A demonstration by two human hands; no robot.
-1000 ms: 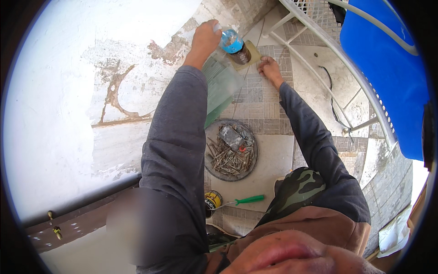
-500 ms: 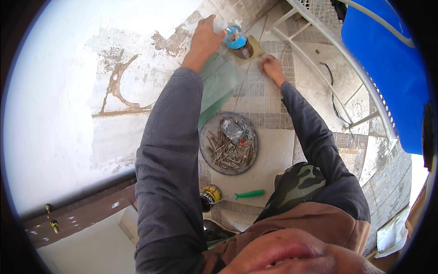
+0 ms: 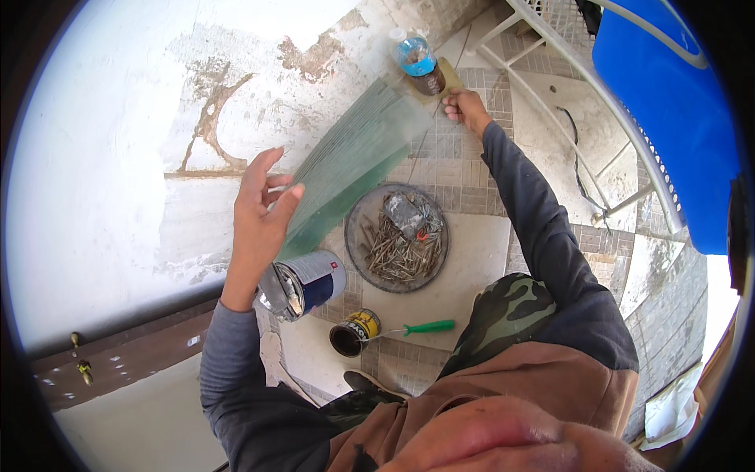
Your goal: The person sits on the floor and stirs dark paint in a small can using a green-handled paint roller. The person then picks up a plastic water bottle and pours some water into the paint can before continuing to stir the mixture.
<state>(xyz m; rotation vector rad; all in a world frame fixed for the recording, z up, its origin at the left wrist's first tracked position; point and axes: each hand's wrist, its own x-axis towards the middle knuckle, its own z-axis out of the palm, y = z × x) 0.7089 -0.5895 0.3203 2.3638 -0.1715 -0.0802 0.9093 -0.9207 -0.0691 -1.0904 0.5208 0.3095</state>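
Note:
My left hand [image 3: 263, 200] is at the near-left edge of a stack of greenish glass sheets [image 3: 354, 141], thumb and fingers apart. Whether its fingertips touch the glass I cannot tell. Farther off, my right hand [image 3: 467, 110] has its fingers curled closed beside a yellowish flat pad [image 3: 451, 77]; what it pinches, if anything, is hidden. A plastic bottle [image 3: 419, 63] with a blue label and dark contents stands or leans by that pad. Close to the right fingers, a thin dark line [image 3: 425, 141] runs across the tiles.
A round tray [image 3: 354, 263] holds many nails and a grey block [image 3: 404, 216]. Nearer are a blue-and-white paint can [image 3: 318, 275], a small yellow-and-black can [image 3: 362, 324] and a green-handled tool [image 3: 429, 326]. A peeling white wall [image 3: 102, 157] rises left; a white metal frame [image 3: 582, 82] stands right.
My left hand has come back from beside the bottle to the near end of the glass, its fingers now apart. The right hand stays near the pad. The paint can has come into view.

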